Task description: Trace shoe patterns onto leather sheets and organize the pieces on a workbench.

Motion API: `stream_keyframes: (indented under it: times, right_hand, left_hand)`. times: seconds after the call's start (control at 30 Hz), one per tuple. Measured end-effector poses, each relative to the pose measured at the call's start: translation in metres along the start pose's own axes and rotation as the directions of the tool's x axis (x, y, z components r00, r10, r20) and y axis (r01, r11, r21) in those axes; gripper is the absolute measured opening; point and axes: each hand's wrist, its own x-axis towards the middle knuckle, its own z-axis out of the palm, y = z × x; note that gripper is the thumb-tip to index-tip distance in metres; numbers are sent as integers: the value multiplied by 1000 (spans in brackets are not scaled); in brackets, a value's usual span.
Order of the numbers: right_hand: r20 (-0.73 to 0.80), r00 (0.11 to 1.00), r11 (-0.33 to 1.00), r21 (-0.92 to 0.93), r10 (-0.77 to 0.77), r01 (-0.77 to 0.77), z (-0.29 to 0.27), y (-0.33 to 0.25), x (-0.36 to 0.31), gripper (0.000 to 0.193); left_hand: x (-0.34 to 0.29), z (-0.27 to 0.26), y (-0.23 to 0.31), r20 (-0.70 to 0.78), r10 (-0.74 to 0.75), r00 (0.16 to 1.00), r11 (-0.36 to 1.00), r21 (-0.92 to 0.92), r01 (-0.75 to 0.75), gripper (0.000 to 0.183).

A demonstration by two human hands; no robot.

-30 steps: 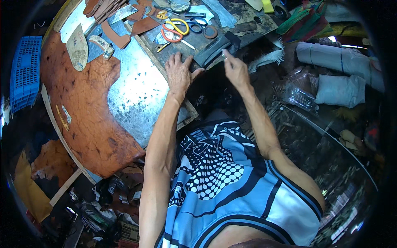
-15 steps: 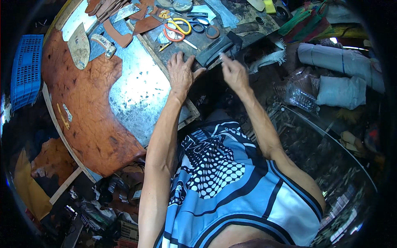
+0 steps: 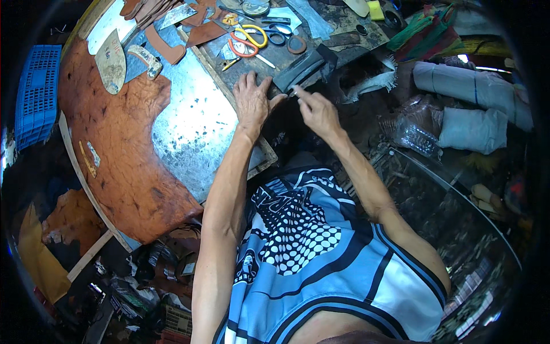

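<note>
My left hand [image 3: 252,106] lies on the near edge of the dark workbench [image 3: 240,62], its fingers stretched out and its thumb reaching right. It holds nothing. My right hand [image 3: 318,114] is closed, its fingers pinched together just off the near edge of a dark, flat-topped block [image 3: 301,70]. A small pale bit shows at its fingertips, too small to name. Beyond the left hand lie scissors [image 3: 246,41] with orange and yellow handles, a white pen-like stick [image 3: 266,61] and a brown roll of tape [image 3: 296,45].
A large brown hide [image 3: 114,149] covers much of the left table, beside a shiny metal sheet [image 3: 189,126]. Cut leather pieces [image 3: 165,45] and a pale template [image 3: 110,63] lie at its far end. A blue crate [image 3: 38,94] stands far left; wrapped rolls [image 3: 470,86] lie right.
My right hand has moved left and slightly nearer to me, toward the left end of the dark block's near edge. My left hand keeps its place on the bench edge.
</note>
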Motion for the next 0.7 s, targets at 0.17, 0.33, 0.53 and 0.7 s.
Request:
stream_keyframes:
  times: [0.17,0.33,0.53,0.7]
  right_hand:
    - [-87,995,997,53,57,-53,-1,-1,-1,38]
    - [-56,995,995,61,82,-78,-2,-4,1,35]
    - [-65,998,1000,19,6,-5,-8,-10,7,34]
    - [129,991,998,30,48,-52,-11,-14,9,36]
  left_hand:
    - [2,0,1,-3,9,1000,1000,-7,-9,59]
    - [2,-1,1,-11,-6,1000,1000,0,6,59]
    - [3,-1,1,6,-14,1000,1000,5,14,60]
    - [3,-1,3,-4,-13,1000,1000,21,13,60]
